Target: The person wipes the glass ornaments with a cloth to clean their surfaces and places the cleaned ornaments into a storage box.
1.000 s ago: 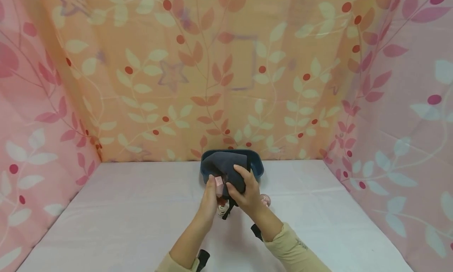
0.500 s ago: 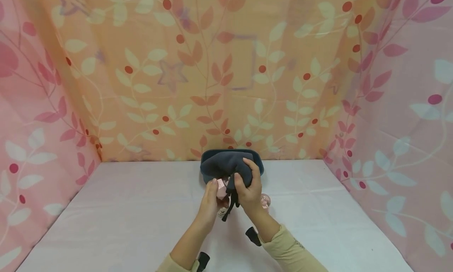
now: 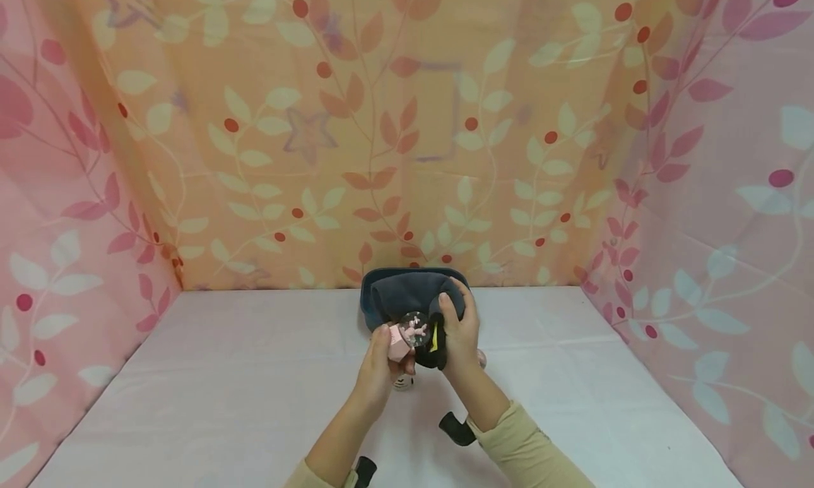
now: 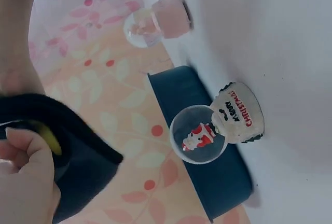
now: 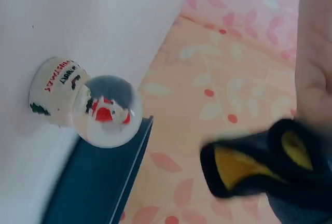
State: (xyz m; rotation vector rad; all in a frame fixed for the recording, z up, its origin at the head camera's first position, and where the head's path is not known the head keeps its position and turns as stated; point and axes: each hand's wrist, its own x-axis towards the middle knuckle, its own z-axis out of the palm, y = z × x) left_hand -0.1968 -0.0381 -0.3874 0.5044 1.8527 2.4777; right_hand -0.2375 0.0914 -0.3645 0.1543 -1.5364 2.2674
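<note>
My left hand (image 3: pixel 374 375) grips a snow globe by its faceted pink base (image 3: pixel 398 343); its clear ball (image 3: pixel 416 329), with small pink figures inside, faces right. A dark blue-grey cloth pouch (image 3: pixel 407 294) is gripped by my right hand (image 3: pixel 463 332), beside the ball. The pouch's yellow lining (image 5: pixel 236 164) shows at its mouth in the right wrist view. Below the hands on the table stands a white "Merry Christmas" snow globe (image 4: pixel 238 114) with a red-and-white figure inside, mostly hidden in the head view. The held globe cannot be made out in the wrist views.
A dark blue plastic basin (image 3: pixel 367 306) stands at the table's back edge, behind the pouch. Another pink-based snow globe (image 4: pixel 173 17) stands to the right, mostly hidden by my right arm in the head view. Patterned curtains (image 3: pixel 254 156) surround the white table (image 3: pixel 254 389).
The pouch has been drawn right and off the globe's ball, which now shows. My right hand has moved right with the pouch; my left hand keeps its grip on the pink base.
</note>
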